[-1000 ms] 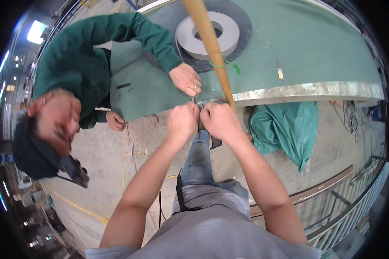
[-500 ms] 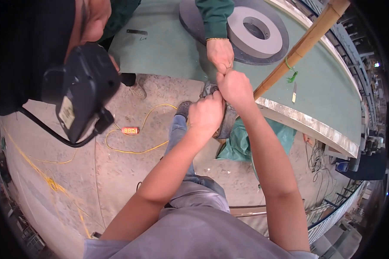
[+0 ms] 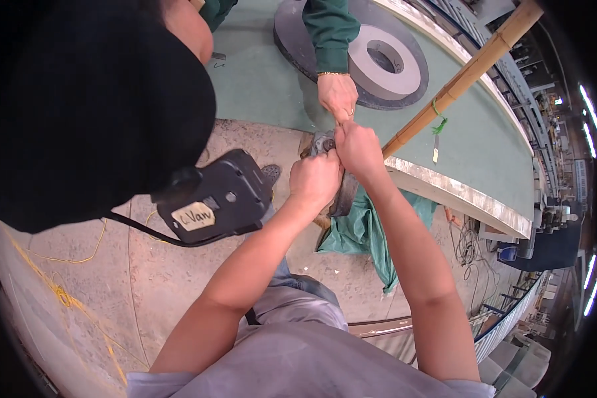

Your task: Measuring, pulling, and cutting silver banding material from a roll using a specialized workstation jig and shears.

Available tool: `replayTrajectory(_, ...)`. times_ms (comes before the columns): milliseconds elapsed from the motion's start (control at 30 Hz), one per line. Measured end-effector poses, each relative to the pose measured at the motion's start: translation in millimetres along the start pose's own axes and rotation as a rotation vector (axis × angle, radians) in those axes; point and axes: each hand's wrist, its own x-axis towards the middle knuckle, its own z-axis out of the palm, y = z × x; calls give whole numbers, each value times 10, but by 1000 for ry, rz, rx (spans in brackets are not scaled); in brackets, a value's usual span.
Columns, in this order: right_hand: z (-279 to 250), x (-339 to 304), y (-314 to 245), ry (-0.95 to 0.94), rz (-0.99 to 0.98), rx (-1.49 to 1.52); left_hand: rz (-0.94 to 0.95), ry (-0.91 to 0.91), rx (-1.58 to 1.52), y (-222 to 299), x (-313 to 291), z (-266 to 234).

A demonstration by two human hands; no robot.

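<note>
Left hand point(image 3: 315, 178): fingers curled closed, contents hidden. Right hand point(image 3: 359, 151): likewise closed, just above and right of the left; what it grips cannot be told. Grey metal piece point(image 3: 322, 142): beside both hands, at the edge of the green counter point(image 3: 259, 79) (partly masked by fingers). Co-worker's hand point(image 3: 338, 95): fingertips at the right hand. Bamboo pole point(image 3: 458, 83): slanted, rightward. Pale ring point(image 3: 378, 78): atop dark disc point(image 3: 292, 43).

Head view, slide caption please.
Left hand, right hand and co-worker's hand close together by a green tabletop, near a bamboo pole.
</note>
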Motion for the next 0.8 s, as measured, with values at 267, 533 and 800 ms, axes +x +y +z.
replayTrajectory(267,76,-150,-9,22,6,31,-5,-50,-88,-46,-167,-16)
replayTrajectory(533,36,-266,-40,18,12,-9,189,-295,-241,240,-1315,427)
replayTrajectory(800,126,-342,-16,-109,2,-152,-73,43,-374,-338,-685,-172)
